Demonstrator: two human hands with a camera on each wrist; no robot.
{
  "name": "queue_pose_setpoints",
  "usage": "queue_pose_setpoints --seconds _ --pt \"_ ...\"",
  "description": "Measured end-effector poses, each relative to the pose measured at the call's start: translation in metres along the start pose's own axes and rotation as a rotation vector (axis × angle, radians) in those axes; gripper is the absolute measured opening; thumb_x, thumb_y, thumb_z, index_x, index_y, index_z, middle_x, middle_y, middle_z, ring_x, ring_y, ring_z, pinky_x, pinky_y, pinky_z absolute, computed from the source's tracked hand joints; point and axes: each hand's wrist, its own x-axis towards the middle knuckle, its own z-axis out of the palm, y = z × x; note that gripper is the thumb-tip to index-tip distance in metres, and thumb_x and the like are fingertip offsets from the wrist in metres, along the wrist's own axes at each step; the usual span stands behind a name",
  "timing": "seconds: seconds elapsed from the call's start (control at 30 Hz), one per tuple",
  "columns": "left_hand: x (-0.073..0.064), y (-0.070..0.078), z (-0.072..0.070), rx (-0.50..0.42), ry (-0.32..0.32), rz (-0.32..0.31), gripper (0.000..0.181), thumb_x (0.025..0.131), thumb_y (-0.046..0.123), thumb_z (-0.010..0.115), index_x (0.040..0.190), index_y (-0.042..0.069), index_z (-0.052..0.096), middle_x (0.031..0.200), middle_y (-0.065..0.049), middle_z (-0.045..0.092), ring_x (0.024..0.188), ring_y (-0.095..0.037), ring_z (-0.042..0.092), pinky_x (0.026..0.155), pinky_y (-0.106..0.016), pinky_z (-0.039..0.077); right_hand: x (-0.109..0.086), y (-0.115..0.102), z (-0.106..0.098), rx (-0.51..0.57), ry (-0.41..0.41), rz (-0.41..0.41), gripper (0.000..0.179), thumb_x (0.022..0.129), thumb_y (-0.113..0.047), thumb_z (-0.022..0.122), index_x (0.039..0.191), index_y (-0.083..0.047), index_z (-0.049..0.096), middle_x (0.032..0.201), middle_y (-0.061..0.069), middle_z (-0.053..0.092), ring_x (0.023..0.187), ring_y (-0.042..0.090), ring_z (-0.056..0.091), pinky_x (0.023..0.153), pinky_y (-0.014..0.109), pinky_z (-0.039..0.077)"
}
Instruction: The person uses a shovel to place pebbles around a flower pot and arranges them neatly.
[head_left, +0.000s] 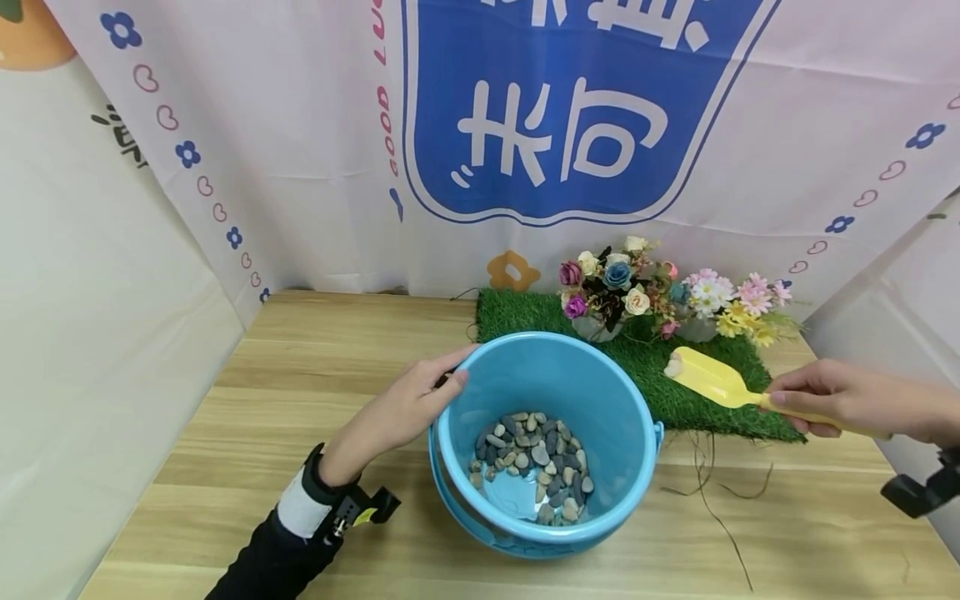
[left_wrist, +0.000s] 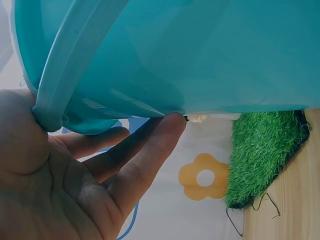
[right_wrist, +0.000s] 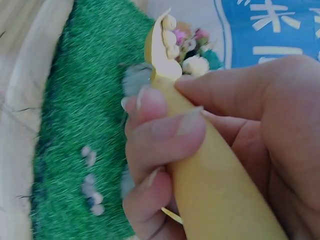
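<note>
My left hand holds the left rim of a light blue bucket, thumb over the edge. In the left wrist view, its fingers lie against the bucket's outer wall, near the hanging handle. Grey and tan pebbles lie on the bucket's bottom, part of which shows bare. To the right of the bucket, my right hand grips the handle of a yellow toy shovel. A few pale pebbles sit in its scoop, which is over the artificial grass mat.
The green artificial grass mat lies behind the bucket on the wooden table. Artificial flowers in pots stand along its back. Several small stones lie on the grass. Thin dark strands trail over the table at right. A printed cloth hangs behind.
</note>
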Motion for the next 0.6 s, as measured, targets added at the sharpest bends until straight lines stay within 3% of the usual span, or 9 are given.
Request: queue_pose_setpoints --seconds 0.1,0.23,0.37,0.6 --pt "0.0 0.0 0.0 0.003 0.003 0.0 0.043 0.102 0.028 0.034 0.143 0.016 0.034 0.116 -0.011 0.06 0.075 -0.016 0.066 0.061 -0.027 0.055 -0.003 0.01 0.006 0.016 0.019 0.118 0.033 0.102 -0.025 0.036 0.079 -0.009 0.055 0.057 0.01 0.045 0.042 0.017 0.036 0.044 0.034 0.043" --pt "0.0 0.0 0.0 0.006 0.003 0.004 0.043 0.102 0.028 0.034 0.143 0.016 0.034 0.115 -0.011 0.06 0.075 -0.016 0.065 0.061 -0.027 0.055 -0.006 0.025 0.013 0.031 0.062 0.198 0.036 0.101 -0.03 0.037 0.082 -0.005 0.055 0.058 0.006 0.046 0.043 0.017 0.038 0.044 0.033 0.041" --pt "0.0 0.0 -0.001 0.015 0.004 0.01 0.043 0.102 0.028 0.034 0.143 0.016 0.034 0.116 -0.01 0.059 0.075 -0.014 0.065 0.061 -0.027 0.055 -0.006 0.038 0.02 0.038 0.091 0.215 0.037 0.101 -0.031 0.039 0.079 -0.005 0.053 0.06 -0.001 0.047 0.044 0.011 0.038 0.043 0.031 0.041" --pt "0.0 0.0 0.0 0.012 0.005 0.017 0.043 0.102 0.027 0.034 0.143 0.015 0.034 0.118 -0.011 0.058 0.076 -0.016 0.065 0.061 -0.027 0.055 -0.004 0.052 0.032 0.031 0.088 0.175 0.035 0.101 -0.028 0.038 0.079 -0.004 0.052 0.058 -0.003 0.047 0.044 0.008 0.039 0.045 0.031 0.043"
